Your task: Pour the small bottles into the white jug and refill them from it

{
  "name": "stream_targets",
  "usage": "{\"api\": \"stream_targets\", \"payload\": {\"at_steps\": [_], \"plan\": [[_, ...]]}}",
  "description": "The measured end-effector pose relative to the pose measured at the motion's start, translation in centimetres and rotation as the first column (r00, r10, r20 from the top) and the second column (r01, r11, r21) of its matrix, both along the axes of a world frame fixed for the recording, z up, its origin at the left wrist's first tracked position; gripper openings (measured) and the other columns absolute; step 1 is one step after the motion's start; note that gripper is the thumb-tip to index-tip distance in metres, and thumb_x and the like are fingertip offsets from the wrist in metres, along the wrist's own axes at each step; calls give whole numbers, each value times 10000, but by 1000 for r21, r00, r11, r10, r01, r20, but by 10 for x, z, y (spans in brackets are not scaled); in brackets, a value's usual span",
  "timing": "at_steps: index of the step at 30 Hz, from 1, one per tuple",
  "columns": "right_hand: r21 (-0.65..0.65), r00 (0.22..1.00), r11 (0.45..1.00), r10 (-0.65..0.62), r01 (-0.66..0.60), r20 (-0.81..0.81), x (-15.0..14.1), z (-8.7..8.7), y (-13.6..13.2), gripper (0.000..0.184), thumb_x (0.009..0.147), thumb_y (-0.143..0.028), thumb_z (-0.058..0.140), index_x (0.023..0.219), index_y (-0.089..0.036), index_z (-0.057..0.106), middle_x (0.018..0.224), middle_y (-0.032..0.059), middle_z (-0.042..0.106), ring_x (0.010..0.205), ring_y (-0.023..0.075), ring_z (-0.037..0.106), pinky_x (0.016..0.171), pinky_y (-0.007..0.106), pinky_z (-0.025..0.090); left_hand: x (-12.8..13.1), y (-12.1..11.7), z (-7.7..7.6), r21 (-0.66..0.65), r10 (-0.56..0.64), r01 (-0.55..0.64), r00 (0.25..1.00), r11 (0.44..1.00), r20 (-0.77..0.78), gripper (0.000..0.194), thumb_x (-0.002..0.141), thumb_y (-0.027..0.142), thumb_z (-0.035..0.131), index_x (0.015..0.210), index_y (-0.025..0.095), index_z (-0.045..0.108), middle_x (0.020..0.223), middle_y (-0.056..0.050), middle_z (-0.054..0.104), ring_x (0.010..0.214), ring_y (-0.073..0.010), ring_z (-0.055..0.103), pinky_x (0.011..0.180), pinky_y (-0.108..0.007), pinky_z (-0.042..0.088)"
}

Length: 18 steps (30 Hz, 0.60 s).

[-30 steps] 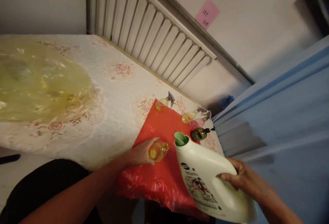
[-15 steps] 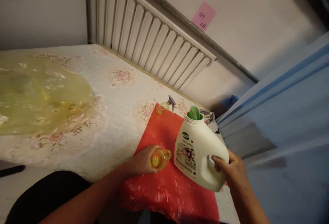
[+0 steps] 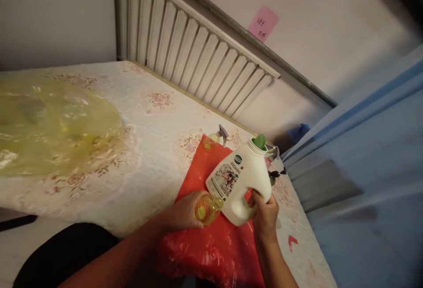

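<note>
White jug (image 3: 251,171) is gripped by the right hand (image 3: 265,215), mouth (image 3: 257,147) towards the table's far edge (image 3: 194,102), base beside the bottle (image 3: 205,211) clasped in the left hand (image 3: 185,212).

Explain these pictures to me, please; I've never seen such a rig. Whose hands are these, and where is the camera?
There is no robot here: these are a person's bare hands, seen by one camera worn on the head, looking forward and down. The left hand holds a small bottle with yellowish contents. The right hand grips the handle of a white jug with a green spout. Below them is red plastic. On the flowered cloth lie a yellow plastic bag and, farther off, a spray bottle.
</note>
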State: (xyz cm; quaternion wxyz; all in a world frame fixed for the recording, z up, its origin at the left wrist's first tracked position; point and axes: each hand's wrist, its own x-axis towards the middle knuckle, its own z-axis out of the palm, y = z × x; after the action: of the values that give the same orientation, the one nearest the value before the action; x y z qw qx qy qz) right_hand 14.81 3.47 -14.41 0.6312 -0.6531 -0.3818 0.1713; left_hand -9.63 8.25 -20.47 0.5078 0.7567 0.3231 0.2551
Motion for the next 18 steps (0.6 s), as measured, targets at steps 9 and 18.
{"api": "stream_targets", "payload": {"at_steps": [9,18], "plan": [[51,1000,998,-27,27,0,-27,-24,11,219,718,-347,663,723,-167,539,509,-65,520,465,105,476,471,221,365,-2,2,-11,21,-44,43,997,999,67,795,529,226,774,1260,320,473,1270,-17,575,1176,-302,532,1032,-376,421],[-58,996,998,30,-25,79,-25,-33,2,274,718,-394,680,796,-146,592,643,-12,612,593,147,545,572,251,440,-1,4,-14,14,-56,55,997,998,58,856,514,202,786,1302,258,456,1299,-66,566,1192,-304,528,1050,-383,418]]}}
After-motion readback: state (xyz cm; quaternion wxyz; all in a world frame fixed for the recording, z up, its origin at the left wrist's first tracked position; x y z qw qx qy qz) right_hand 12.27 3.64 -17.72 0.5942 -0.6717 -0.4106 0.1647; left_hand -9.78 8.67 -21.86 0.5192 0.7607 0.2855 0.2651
